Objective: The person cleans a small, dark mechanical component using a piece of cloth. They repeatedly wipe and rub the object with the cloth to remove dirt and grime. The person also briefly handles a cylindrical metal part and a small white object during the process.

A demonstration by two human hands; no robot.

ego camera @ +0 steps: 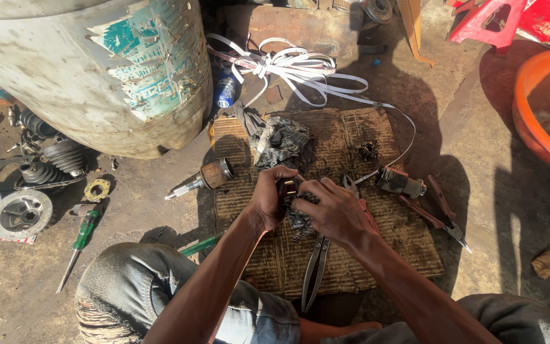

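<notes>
My left hand (268, 200) and my right hand (333, 210) meet over a greasy piece of corrugated cardboard (408, 245). Between them they grip a dark, greasy metal part wrapped in a dirty rag (297, 213); the part itself is mostly hidden by my fingers. Long metal shears (314, 267) lie on the cardboard just below my hands. A rusty joint with a shaft (202, 178) lies to the left, and a smaller metal joint piece (399, 183) to the right.
A large worn metal drum (97, 70) stands at the upper left. Rubber boots, discs (23, 213) and a green-handled screwdriver (81, 239) lie on the left ground. White strapping (294, 67) is tangled above. Pliers (437, 210) lie right, an orange basin (542, 108) far right.
</notes>
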